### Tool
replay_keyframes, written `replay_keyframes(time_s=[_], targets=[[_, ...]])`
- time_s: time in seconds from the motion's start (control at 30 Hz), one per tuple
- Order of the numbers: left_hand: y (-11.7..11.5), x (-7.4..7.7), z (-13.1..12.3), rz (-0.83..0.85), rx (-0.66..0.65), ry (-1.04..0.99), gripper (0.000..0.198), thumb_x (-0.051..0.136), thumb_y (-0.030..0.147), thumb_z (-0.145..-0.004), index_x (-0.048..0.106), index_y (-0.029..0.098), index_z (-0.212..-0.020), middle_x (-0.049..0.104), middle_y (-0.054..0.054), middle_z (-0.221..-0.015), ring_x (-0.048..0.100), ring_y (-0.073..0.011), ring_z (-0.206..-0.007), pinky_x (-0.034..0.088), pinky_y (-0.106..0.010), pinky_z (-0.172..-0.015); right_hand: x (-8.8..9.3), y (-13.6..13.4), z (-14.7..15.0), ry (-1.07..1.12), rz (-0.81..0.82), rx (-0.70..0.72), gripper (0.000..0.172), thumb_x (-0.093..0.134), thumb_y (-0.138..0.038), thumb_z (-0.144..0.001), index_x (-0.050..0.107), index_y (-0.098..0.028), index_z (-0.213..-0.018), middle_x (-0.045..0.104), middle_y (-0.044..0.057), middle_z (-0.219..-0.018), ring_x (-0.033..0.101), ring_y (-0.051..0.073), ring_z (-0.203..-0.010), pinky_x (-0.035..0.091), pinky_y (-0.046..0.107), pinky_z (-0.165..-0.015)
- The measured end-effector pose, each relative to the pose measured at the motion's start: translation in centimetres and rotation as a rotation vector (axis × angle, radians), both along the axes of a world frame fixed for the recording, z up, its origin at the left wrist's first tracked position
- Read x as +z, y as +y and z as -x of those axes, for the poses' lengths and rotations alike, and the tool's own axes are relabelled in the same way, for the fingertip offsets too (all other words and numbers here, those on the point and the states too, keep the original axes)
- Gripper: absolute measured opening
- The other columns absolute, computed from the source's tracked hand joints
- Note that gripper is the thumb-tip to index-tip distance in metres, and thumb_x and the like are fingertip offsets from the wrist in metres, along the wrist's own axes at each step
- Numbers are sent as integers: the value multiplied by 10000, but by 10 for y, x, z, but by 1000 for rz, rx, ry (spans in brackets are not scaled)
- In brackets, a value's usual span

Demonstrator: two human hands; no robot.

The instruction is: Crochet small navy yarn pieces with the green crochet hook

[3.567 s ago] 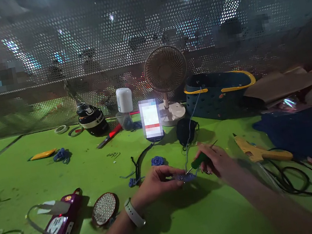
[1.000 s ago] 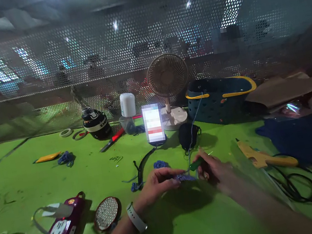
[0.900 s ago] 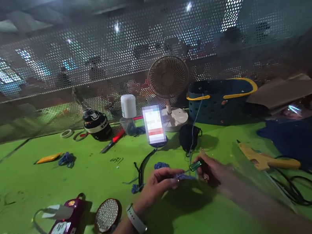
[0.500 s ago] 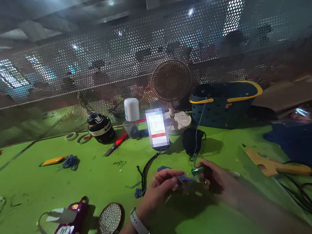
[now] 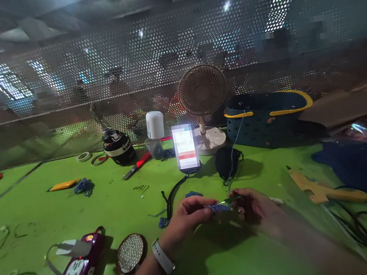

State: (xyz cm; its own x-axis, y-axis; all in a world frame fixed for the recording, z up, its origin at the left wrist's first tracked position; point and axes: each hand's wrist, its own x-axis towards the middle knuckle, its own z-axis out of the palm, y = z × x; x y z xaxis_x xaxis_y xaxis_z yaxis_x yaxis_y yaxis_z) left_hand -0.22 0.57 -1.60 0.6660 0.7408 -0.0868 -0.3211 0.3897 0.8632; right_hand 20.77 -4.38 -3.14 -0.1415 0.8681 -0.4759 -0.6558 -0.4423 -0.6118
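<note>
My left hand (image 5: 191,216), with a white band on its wrist, pinches a small piece of blue-purple crochet (image 5: 220,207) between thumb and fingers. My right hand (image 5: 256,207) is closed around a crochet hook (image 5: 228,201) with a green handle, its thin metal shaft lying at the crochet piece. A pale blue yarn strand (image 5: 236,140) runs from the basket rim down past a dark round pouch or ball (image 5: 227,163) to my right fingers. Stitches at the hook tip are too small to make out.
A lit phone (image 5: 185,146) stands ahead, before a fan (image 5: 202,92) and a dark blue basket (image 5: 266,126). Left lie a purple power bank (image 5: 85,266) and a round studded disc (image 5: 131,253). A glue gun (image 5: 325,186) with cable lies right.
The hook has shifted slightly in my right hand, and its green handle is more covered by my fingers. My left hand keeps its pinch. The view has moved a little.
</note>
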Motion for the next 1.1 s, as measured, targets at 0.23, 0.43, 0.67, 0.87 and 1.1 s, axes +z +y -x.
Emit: replay_keyframes(time_s=[0.23,0.43,0.67,0.87,1.1], targets=[[2,-7,4,-21,-60,83,243,856,222,-668,789,166,-895,770,-53,-835,677,-103,-698,528,-215,-718,7,-4,-4,-99,-38,-52,80,617,-186,-786,681,-171,-740,679,-10,-561,580,94,-436,495,196,-442],[3,-2,6,-87,-149,197,253,826,243,-708,787,180,-950,776,-63,-872,674,-117,-726,527,-249,-772,16,-1,-12,-219,-149,-36,51,643,-197,-701,684,-178,-677,703,0,-594,580,105,-437,509,218,-441],[6,-3,6,-155,-168,248,249,814,249,-722,783,200,-965,778,-63,-895,671,-119,-735,526,-262,-768,24,0,-18,-335,-256,-25,60,649,-217,-677,678,-168,-659,701,7,-595,576,96,-401,496,216,-408],[7,-7,5,-176,-154,272,239,807,238,-729,783,207,-965,778,-68,-912,664,-121,-745,517,-274,-772,30,0,-21,-416,-326,-28,71,645,-230,-666,667,-166,-645,693,12,-582,553,90,-371,490,223,-378],[6,-10,3,-200,-131,300,218,776,243,-760,779,208,-975,769,-75,-923,662,-135,-765,515,-302,-778,37,-4,-24,-542,-420,-34,59,666,-187,-694,699,-149,-664,698,25,-635,591,95,-416,513,223,-419]])
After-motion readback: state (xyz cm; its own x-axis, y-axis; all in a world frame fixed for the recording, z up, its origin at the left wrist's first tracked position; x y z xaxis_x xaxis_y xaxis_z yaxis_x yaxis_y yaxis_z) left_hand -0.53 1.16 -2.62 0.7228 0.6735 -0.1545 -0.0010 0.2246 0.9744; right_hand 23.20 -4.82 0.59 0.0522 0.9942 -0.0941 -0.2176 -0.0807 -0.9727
